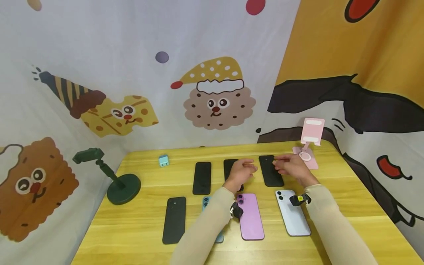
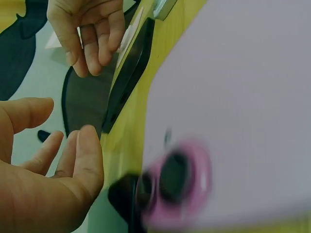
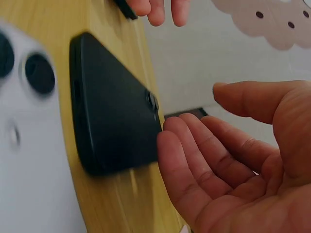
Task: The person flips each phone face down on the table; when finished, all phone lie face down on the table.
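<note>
My left hand [image 1: 241, 172] hangs over a black phone [image 1: 230, 166] in the back row and hides part of it. Its thumb and fingers are apart, with nothing between them in the left wrist view. Beside another black phone [image 1: 271, 173], which lies with its camera side up, is my right hand [image 1: 293, 167]. In the right wrist view that hand's fingers [image 3: 182, 165] are loosely bent at the black phone's [image 3: 116, 111] far end; whether they touch it I cannot tell. Below the wrists lie a pink phone [image 1: 251, 221] and a white phone [image 1: 293, 217].
A black phone [image 1: 202, 178] lies farther left in the back row. In front are another black phone [image 1: 174, 221] and a blue phone [image 1: 206, 202] partly under the left sleeve. A green stand [image 1: 124, 189], a blue charger [image 1: 163, 160] and a pink stand [image 1: 312, 130] stand towards the table's edges.
</note>
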Tool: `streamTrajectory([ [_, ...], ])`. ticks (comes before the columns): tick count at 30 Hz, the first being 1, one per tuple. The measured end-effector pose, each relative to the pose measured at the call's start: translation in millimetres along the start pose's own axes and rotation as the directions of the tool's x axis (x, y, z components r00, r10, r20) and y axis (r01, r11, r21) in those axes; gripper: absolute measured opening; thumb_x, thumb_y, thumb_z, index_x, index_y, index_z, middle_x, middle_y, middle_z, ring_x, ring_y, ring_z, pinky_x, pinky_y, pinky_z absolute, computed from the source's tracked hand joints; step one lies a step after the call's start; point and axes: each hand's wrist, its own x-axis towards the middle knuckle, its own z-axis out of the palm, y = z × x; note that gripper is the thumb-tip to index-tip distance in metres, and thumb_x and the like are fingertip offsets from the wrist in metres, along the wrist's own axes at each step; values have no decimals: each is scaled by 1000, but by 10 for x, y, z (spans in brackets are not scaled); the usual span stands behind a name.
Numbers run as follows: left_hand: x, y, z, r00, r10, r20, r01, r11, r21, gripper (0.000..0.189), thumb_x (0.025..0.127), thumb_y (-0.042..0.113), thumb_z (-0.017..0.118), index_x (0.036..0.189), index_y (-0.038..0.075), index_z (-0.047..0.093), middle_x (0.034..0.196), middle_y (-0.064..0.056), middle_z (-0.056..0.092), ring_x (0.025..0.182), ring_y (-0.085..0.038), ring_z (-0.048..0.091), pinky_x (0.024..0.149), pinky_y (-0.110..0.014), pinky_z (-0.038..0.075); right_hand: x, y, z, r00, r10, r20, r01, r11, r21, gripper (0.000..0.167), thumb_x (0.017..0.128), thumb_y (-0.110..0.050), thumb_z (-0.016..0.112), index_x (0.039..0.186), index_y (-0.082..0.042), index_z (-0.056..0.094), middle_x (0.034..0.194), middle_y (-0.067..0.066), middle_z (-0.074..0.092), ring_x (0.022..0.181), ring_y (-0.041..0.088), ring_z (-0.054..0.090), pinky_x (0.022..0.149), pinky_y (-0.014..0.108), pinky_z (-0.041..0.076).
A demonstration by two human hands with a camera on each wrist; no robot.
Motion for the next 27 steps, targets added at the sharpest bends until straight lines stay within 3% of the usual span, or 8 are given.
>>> streamTrajectory([
  [4, -87, 27, -230, 1000, 22, 21, -23, 999, 35, 44, 98, 13, 76, 140, 4, 65, 114, -6, 70, 99, -15, 70, 96, -43, 61, -5, -85, 121, 1000, -8, 12, 8, 1000, 4, 56, 105, -31, 67, 147, 4, 56, 143, 26, 62, 112, 25, 72, 88, 31, 64],
  [8, -175, 50, -433, 999, 39, -4, -39, 998, 44, 44, 98, 14, 76, 139, 3, 65, 115, -8, 68, 99, -18, 69, 95, -41, 61, 10, -163, 249, 999, -36, 26, 35, 999, 40, 56, 106, -30, 66, 149, 4, 55, 144, 26, 62, 115, 31, 72, 89, 32, 64],
  [18, -357, 42, -806, 995, 35, -90, -24, 993, 116, 48, 102, 21, 72, 144, 2, 60, 141, -23, 58, 120, -32, 64, 102, -47, 56, 68, -285, 615, 994, -66, 93, 54, 991, 126, 53, 108, -25, 63, 148, 8, 52, 140, 30, 62, 121, 43, 67, 96, 47, 63],
  [23, -408, 42, -937, 991, 15, -131, 7, 986, 165, 49, 104, 24, 70, 147, 6, 57, 145, -21, 57, 127, -34, 59, 101, -49, 53, 92, -361, 791, 990, -71, 118, 51, 985, 166, 55, 107, -27, 64, 149, 6, 52, 145, 28, 59, 127, 43, 64, 97, 48, 62],
  [27, -426, 33, -987, 994, -58, -93, 68, 991, 111, 54, 105, 27, 67, 152, 6, 51, 149, -21, 56, 129, -37, 60, 108, -53, 51, 87, -389, 937, 986, -37, 161, 6, 982, 189, 57, 106, -27, 64, 151, 4, 48, 151, 25, 55, 134, 43, 59, 97, 49, 62],
])
